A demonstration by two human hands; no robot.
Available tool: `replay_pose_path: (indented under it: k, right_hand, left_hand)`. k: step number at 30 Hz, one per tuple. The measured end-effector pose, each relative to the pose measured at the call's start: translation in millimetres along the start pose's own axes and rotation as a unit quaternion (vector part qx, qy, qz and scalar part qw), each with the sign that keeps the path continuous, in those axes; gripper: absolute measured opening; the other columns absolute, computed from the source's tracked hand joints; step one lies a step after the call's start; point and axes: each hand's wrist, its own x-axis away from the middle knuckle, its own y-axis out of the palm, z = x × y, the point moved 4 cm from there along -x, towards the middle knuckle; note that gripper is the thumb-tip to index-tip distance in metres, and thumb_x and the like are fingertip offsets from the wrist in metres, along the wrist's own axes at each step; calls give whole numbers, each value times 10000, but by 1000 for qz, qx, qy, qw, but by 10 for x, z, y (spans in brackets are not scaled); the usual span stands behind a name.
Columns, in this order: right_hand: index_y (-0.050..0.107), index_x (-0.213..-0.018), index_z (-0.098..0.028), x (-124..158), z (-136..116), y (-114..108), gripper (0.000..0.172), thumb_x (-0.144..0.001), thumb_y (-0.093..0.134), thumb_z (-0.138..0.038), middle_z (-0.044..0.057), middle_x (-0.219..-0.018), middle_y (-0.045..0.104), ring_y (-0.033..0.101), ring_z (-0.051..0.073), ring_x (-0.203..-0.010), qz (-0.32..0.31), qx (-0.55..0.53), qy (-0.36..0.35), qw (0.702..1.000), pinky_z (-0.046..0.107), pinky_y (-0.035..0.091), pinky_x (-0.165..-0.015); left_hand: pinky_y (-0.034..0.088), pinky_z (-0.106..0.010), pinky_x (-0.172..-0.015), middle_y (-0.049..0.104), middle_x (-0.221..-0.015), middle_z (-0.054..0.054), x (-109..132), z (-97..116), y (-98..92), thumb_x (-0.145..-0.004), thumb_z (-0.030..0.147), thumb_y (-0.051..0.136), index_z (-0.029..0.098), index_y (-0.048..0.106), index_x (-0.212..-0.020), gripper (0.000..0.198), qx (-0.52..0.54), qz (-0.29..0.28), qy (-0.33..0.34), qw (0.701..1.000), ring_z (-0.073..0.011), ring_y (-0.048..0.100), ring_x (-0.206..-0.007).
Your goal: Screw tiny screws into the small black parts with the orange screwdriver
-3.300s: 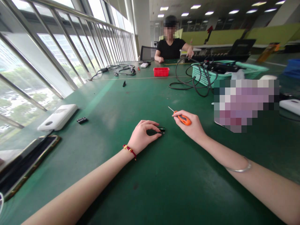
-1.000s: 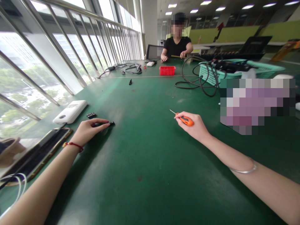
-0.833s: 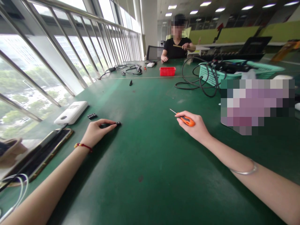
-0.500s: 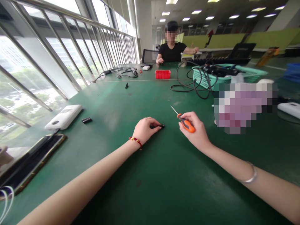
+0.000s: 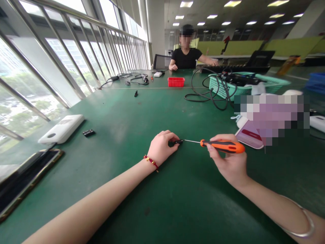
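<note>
My left hand (image 5: 164,147) pinches a small black part (image 5: 178,142) just above the green table. Most of that part is hidden by my fingers, so its exact kind does not show. My right hand (image 5: 230,164) is closed round the orange and black handle of a screwdriver (image 5: 223,146). Its thin metal shaft points left, and the tip is at the right end of the black part; whether it touches cannot be made out. Farther left lies another small black piece (image 5: 88,133), and a tiny black piece (image 5: 136,93) rests farther back.
At left are a white device (image 5: 62,128) and a dark phone (image 5: 33,179). A red tray (image 5: 176,82) stands farther back. At right, a turquoise basket (image 5: 275,81) holds black cables, near a purple-cased item (image 5: 250,134). Across the table sits a person (image 5: 186,58).
My right hand has moved right and turned the screwdriver from a slant to nearly level, its tip now at the black part. My left hand has shifted slightly right and down in view.
</note>
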Motion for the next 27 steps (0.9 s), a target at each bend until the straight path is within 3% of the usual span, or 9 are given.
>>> replay_pose_path:
  k: [5,19,27]
  right_hand:
    - [523,-833,-224,-7,-4,-3,109,-768,610,-213,0,-768,551,547,92,-542,-5,14,-10,1000,231,486,-496]
    - [510,-866,-219,6,131,8,101,-796,578,-248,-24,-711,524,493,91,-513,-50,-51,64,995,267,439,-525]
    - [535,-858,-207,14,116,48,109,-817,550,-306,-9,-710,560,521,94,-533,-83,-69,83,991,236,432,-513]
  left_hand:
    - [474,-270,-708,616,-815,-18,11,24,-10,-740,211,577,220,670,-822,125,-23,-1,7,1000,-161,568,-789]
    - [465,-298,-748,632,-821,-19,11,54,-20,-729,200,579,213,672,-801,119,-45,6,22,999,-178,570,-812]
    - [496,-252,-725,647,-850,-16,18,51,9,-723,151,552,189,650,-818,141,26,-8,19,999,-140,601,-747]
